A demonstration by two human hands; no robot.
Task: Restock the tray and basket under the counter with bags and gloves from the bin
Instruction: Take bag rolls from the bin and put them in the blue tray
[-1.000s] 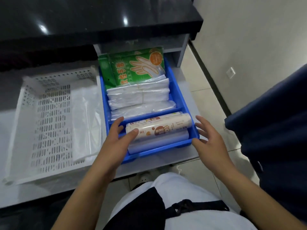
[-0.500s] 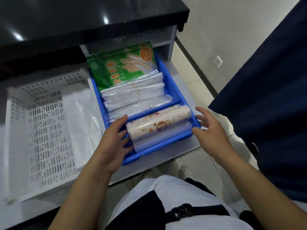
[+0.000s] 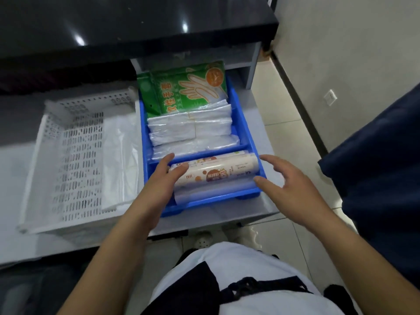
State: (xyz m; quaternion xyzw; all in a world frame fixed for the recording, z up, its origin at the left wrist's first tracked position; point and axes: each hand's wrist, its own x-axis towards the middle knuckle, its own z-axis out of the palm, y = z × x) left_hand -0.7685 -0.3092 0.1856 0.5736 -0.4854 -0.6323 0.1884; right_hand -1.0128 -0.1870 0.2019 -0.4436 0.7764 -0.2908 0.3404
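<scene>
Left hand (image 3: 156, 185) rests on the left end of a glossy printed cylindrical roll of bags (image 3: 216, 170), fingers loosely curved against it, thumb on top; not a firm clasp. The roll lies in the near compartment of the blue hard-plastic tray (image 3: 247, 137), over a smooth translucent roll (image 3: 213, 192). Right hand (image 3: 288, 180) hovers just off the roll's right end, fingers spread and relaxed, holding nothing. Beyond the fingertips: crinkly clear flat bag packs (image 3: 191, 128), then a green glove packet (image 3: 184, 89). Left of the left hand: white perforated plastic basket (image 3: 68, 153) holding a thin clear bag (image 3: 120, 160).
</scene>
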